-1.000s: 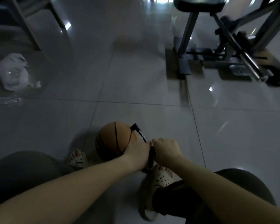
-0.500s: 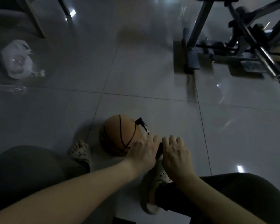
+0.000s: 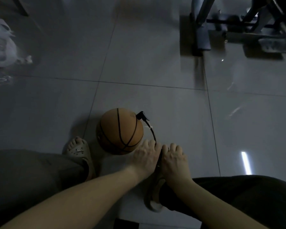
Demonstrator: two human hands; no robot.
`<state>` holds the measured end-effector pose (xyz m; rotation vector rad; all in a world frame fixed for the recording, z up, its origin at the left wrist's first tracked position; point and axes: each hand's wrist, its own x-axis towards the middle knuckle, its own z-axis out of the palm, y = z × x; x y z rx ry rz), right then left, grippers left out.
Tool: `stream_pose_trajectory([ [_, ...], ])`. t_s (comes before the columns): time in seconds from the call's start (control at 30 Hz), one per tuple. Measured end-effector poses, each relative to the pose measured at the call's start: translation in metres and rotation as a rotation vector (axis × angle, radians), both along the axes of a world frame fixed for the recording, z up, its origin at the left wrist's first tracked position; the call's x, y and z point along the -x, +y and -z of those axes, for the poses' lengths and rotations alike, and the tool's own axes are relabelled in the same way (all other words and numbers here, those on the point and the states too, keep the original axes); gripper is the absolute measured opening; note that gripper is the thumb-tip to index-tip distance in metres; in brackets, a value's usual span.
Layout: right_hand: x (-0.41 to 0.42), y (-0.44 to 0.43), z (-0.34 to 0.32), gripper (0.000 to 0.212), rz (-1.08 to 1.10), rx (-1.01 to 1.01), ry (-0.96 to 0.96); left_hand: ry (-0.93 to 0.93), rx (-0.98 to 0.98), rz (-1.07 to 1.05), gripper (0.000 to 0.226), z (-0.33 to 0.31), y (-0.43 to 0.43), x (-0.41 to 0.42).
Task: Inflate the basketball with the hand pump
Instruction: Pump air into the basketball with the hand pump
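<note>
An orange basketball (image 3: 120,129) lies on the tiled floor between my feet. A black hose (image 3: 153,133) runs from a connector (image 3: 141,115) at the ball's upper right down to the hand pump (image 3: 159,160), which shows only as a dark strip between my hands. My left hand (image 3: 145,156) and my right hand (image 3: 173,157) sit side by side on the pump's handle, fingers curled over it, low and just right of the ball. The pump's barrel and base are hidden under my hands.
My left sandalled foot (image 3: 78,149) stands left of the ball, and my right sandal (image 3: 153,195) is under my hands. A white plastic bag (image 3: 0,50) lies far left. A metal exercise machine frame (image 3: 203,37) stands at the back right.
Both hands have gone down with the pump handle, from above the ball's level to near the floor. The ball and hose have stayed in place.
</note>
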<state>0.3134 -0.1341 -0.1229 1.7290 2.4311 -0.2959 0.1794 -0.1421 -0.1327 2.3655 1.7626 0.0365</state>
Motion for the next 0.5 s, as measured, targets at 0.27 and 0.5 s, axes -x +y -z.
stream_pose_trajectory([
  [0.27, 0.007, 0.026, -0.067, 0.027, -0.098, 0.252, -0.123, 0.084, 0.123, 0.016, 0.027, -0.054, 0.009, 0.003],
  [0.5, 0.014, 0.052, -0.161, 0.015, -0.058, -0.007, 0.098, -0.076, -0.221, -0.037, 0.016, -0.147, 0.032, 0.031],
])
